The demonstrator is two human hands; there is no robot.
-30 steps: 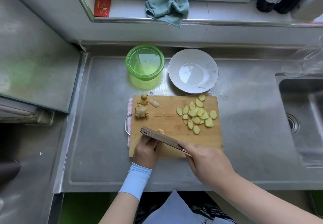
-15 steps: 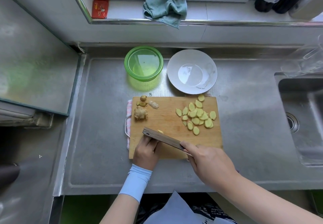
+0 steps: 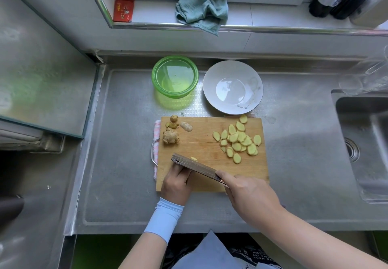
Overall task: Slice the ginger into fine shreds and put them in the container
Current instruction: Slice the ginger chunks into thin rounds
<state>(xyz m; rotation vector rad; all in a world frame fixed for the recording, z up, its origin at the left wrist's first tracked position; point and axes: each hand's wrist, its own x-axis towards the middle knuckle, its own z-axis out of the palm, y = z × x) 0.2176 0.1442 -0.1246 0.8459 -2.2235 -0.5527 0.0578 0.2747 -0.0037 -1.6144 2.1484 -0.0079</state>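
Note:
On a wooden cutting board (image 3: 203, 142) lies a pile of several pale yellow ginger slices (image 3: 238, 140) at the right. Knobby unpeeled ginger pieces (image 3: 171, 135) sit at the board's top left. My right hand (image 3: 249, 195) grips the handle of a cleaver (image 3: 194, 165), whose blade stands edge-down on the board. My left hand (image 3: 177, 181) sits behind the blade with fingers curled on a small ginger piece (image 3: 193, 158), mostly hidden by the blade. A green lidded container (image 3: 174, 76) stands beyond the board.
A white plate (image 3: 233, 87) sits right of the container. A sink (image 3: 365, 142) is at the far right. A pink cloth (image 3: 156, 142) lies under the board's left edge. On the ledge are a teal rag (image 3: 202, 13) and dark bottles (image 3: 333, 4).
The cleaver and both hands stay at the same spot on the board, with only slight shifts of the blade. The slices and ginger pieces have not moved.

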